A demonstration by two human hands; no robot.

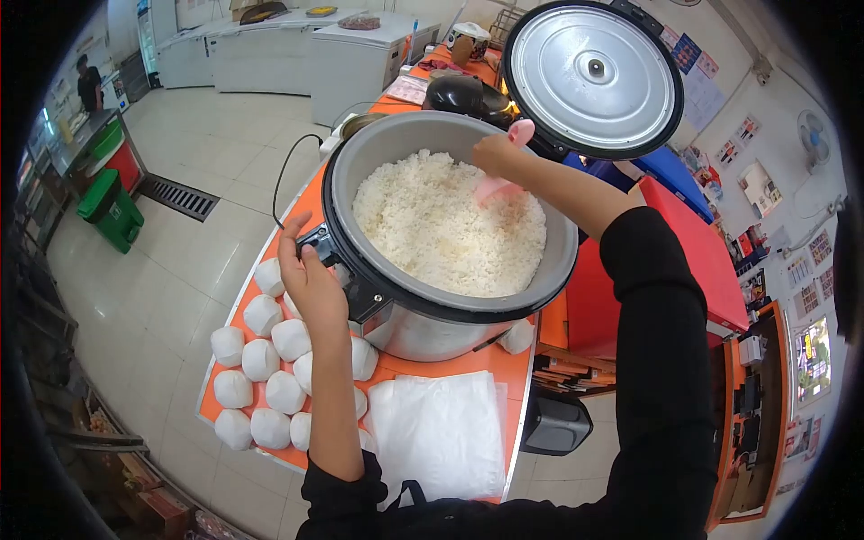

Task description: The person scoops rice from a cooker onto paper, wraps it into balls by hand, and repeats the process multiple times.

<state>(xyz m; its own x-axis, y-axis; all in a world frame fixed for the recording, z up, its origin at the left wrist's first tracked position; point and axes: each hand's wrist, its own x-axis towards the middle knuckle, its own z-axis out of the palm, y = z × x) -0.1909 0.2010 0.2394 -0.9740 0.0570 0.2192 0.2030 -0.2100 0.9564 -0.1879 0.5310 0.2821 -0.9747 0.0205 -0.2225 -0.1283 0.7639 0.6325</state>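
Observation:
A large rice cooker [432,328] full of white cooked rice [432,216] stands on the orange table. My right hand [498,155] is closed round the handle of a pink rice paddle [497,187], whose blade is partly sunk in the rice near the right rear. At the cooker's left front, my left hand [312,283] grips the side handle [317,241], thumb against the metal. Several round white wrapped bundles [260,358] lie in rows beside and under my left forearm. A stack of clear plastic bags [438,432] rests in front of the cooker.
The cooker's round lid [594,76] stands raised behind the pot. To the right is a large red box [693,270]. A cord [281,175] loops off the table's left side. A green bin [110,211] and a distant person [89,83] are at the left.

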